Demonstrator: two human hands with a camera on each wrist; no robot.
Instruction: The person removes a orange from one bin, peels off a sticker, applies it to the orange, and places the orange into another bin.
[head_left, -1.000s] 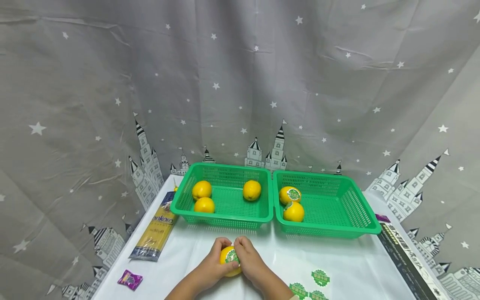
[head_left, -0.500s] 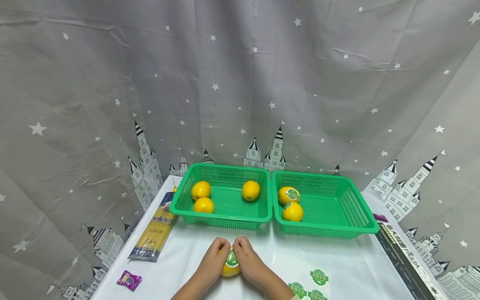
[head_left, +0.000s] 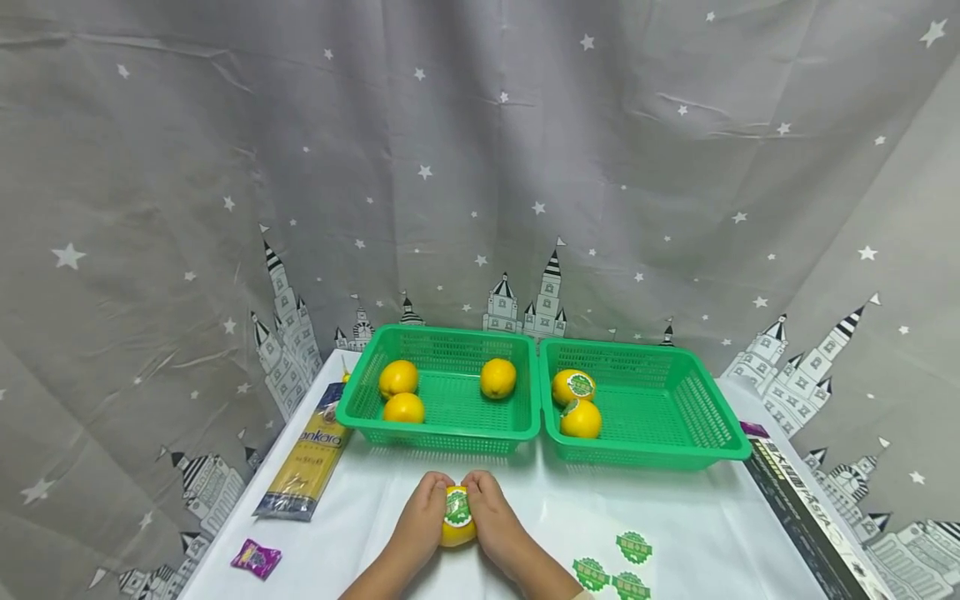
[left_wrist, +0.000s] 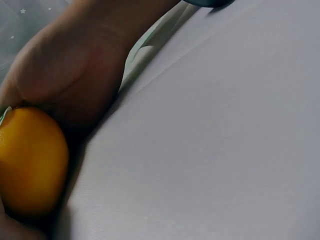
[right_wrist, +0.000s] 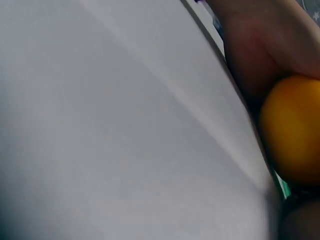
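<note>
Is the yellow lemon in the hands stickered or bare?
Stickered: a green round sticker sits on the yellow lemon between both hands.

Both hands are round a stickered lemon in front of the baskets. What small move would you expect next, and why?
Probably lift the lemon into the right basket. The left hand and right hand grip it with a green sticker facing up, and only that basket's lemons carry stickers; the left basket holds plain ones.

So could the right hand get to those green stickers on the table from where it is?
Probably yes: the green stickers lie bare on the table beside the right hand, nothing between, but it grips the lemon.
</note>
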